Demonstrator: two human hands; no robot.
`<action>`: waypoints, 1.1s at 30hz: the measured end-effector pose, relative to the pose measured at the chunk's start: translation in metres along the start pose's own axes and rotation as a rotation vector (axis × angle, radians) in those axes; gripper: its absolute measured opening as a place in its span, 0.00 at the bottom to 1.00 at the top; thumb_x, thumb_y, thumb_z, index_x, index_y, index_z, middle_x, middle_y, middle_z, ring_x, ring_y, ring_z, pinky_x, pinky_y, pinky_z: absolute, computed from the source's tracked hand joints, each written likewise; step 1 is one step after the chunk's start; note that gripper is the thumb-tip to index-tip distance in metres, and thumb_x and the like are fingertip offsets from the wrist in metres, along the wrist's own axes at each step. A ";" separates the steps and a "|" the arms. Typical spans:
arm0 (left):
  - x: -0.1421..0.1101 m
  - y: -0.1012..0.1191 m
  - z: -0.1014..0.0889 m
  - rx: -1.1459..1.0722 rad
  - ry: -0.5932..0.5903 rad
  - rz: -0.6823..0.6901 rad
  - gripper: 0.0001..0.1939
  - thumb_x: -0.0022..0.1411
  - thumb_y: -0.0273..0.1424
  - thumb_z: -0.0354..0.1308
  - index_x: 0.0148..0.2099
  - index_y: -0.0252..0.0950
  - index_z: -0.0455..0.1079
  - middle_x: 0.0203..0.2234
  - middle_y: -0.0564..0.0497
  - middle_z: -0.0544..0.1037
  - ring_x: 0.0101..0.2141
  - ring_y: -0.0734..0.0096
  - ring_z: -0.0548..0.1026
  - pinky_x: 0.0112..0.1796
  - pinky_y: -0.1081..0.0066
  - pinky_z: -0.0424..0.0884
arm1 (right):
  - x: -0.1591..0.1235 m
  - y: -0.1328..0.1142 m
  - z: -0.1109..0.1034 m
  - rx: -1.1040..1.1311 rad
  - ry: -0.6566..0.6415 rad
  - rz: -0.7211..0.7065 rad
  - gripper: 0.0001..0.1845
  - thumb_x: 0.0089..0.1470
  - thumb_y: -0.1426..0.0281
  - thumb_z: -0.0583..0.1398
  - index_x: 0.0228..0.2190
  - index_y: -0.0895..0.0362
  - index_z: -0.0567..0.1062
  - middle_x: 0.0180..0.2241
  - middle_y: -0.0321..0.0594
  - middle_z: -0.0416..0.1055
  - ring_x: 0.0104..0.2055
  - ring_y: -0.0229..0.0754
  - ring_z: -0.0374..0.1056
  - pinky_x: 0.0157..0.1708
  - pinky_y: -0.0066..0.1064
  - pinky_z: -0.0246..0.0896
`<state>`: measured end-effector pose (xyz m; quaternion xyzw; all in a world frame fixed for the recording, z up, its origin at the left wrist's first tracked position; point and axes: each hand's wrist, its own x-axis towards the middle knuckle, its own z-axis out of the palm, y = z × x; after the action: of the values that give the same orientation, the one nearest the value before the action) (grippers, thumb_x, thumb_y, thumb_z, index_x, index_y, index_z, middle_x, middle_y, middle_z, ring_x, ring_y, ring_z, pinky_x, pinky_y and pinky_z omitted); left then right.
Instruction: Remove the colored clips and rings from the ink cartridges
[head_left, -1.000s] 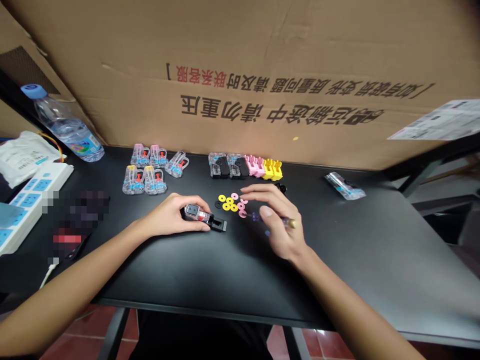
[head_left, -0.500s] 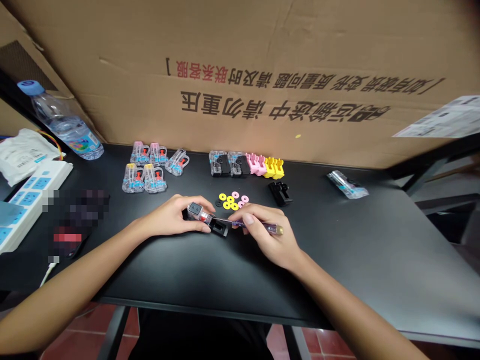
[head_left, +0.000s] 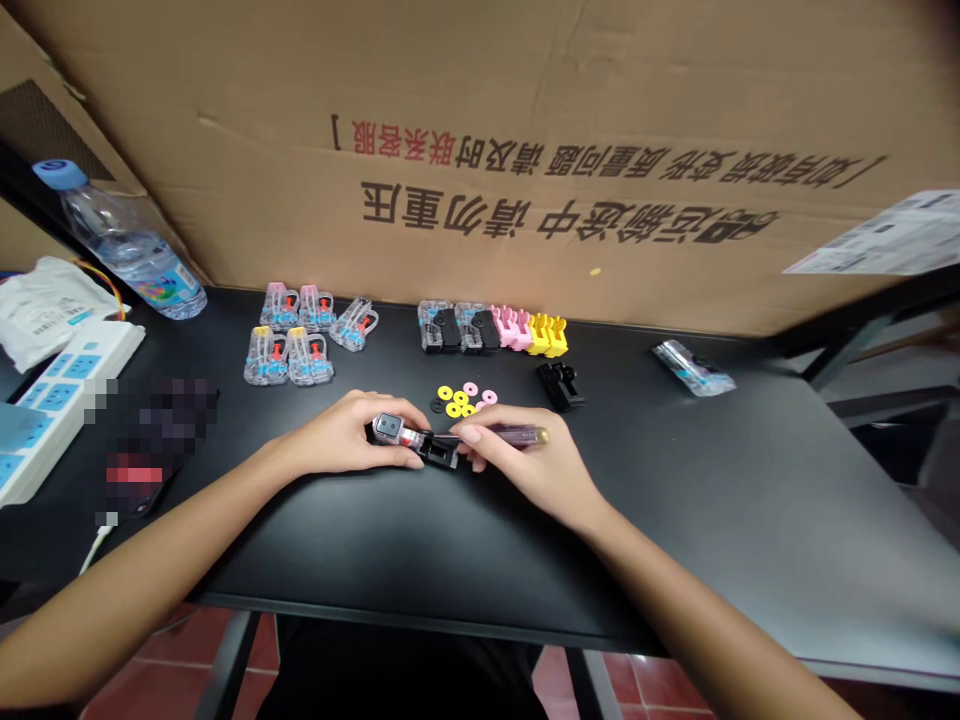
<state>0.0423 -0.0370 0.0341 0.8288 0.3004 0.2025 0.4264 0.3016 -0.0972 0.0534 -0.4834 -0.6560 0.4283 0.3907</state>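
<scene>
Black and smooth, the tabletop (head_left: 360,560) is backed by a large brown cardboard panel (head_left: 465,90) printed with upside-down characters. Near the middle of the tabletop, a small transparent device with a black slotted end (head_left: 409,436) is gripped between the thumb and fingers of the left hand (head_left: 349,432). A slim dark purple screwdriver-like tool with a gold-coloured end (head_left: 517,435) is pinched in the right hand (head_left: 536,462) — its thin shaft is pointed at the black end; whether contact is made cannot be told. Just beyond the hands, flat yellow, pink and black rings (head_left: 454,409) are scattered. Five clear plastic pieces with red parts (head_left: 310,357) are laid out farther left, while black, pink and yellow clip-like parts (head_left: 514,328) are lined up near the cardboard — with one loose black part (head_left: 559,387) set nearer.
</scene>
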 end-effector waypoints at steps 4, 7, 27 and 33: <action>-0.001 -0.001 0.001 -0.029 0.003 -0.059 0.28 0.64 0.46 0.72 0.62 0.45 0.77 0.49 0.50 0.87 0.48 0.60 0.86 0.51 0.66 0.77 | 0.002 0.001 0.002 -0.015 0.044 0.024 0.13 0.60 0.58 0.70 0.35 0.54 0.85 0.28 0.39 0.82 0.24 0.41 0.74 0.26 0.32 0.71; -0.001 -0.002 -0.001 -0.039 0.022 -0.081 0.33 0.62 0.48 0.73 0.66 0.45 0.75 0.53 0.49 0.86 0.52 0.57 0.85 0.55 0.64 0.77 | 0.002 0.001 0.001 -0.041 0.095 0.010 0.14 0.61 0.57 0.69 0.35 0.54 0.85 0.32 0.41 0.83 0.27 0.43 0.76 0.28 0.34 0.72; -0.002 -0.007 -0.004 0.035 -0.026 0.034 0.20 0.65 0.38 0.72 0.57 0.43 0.80 0.49 0.51 0.87 0.47 0.64 0.85 0.51 0.70 0.76 | 0.006 0.022 -0.002 -0.315 0.082 -0.090 0.13 0.69 0.60 0.62 0.49 0.49 0.85 0.46 0.42 0.85 0.51 0.53 0.79 0.54 0.46 0.71; -0.003 -0.006 -0.002 0.064 0.039 0.035 0.20 0.64 0.41 0.72 0.56 0.43 0.79 0.43 0.53 0.87 0.39 0.67 0.85 0.43 0.72 0.78 | 0.004 0.020 -0.010 -0.217 0.185 -0.177 0.21 0.75 0.57 0.56 0.37 0.52 0.84 0.37 0.43 0.83 0.41 0.49 0.79 0.46 0.42 0.74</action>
<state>0.0368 -0.0351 0.0305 0.8430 0.3004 0.2163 0.3902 0.3155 -0.0879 0.0381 -0.5005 -0.6995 0.2727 0.4311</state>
